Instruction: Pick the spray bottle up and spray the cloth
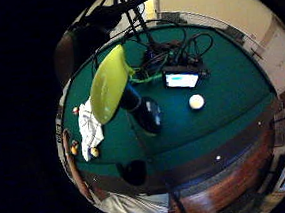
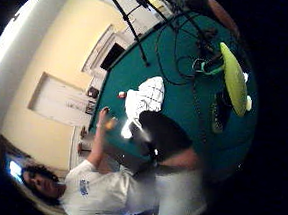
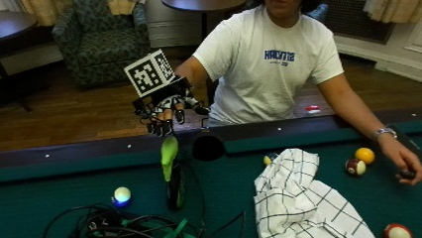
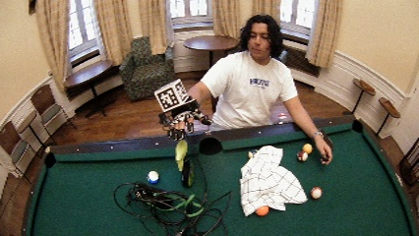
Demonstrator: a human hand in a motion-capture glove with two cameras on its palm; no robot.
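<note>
A spray bottle with a yellow-green top (image 3: 169,153) and a dark lower body stands upright on the green pool table (image 3: 59,196), just in from the near rail. My gloved right hand (image 3: 165,111) hangs above it, fingers pointing down and relaxed, holding nothing; a gap shows between fingertips and bottle. The white checked cloth (image 3: 300,198) lies crumpled on the felt to the bottle's right. The little finger side palm view shows the bottle (image 1: 108,84) close below the palm and the cloth (image 1: 90,128) beside it. In the wide outside view, the hand (image 4: 178,123) is over the bottle (image 4: 182,152).
A side pocket (image 3: 208,148) opens in the rail right beside the bottle. Tangled cables (image 3: 125,225) and a pale ball (image 3: 121,195) lie left of it. Several billiard balls (image 3: 364,155) sit right of the cloth, where the person's bare hand (image 3: 403,166) rests.
</note>
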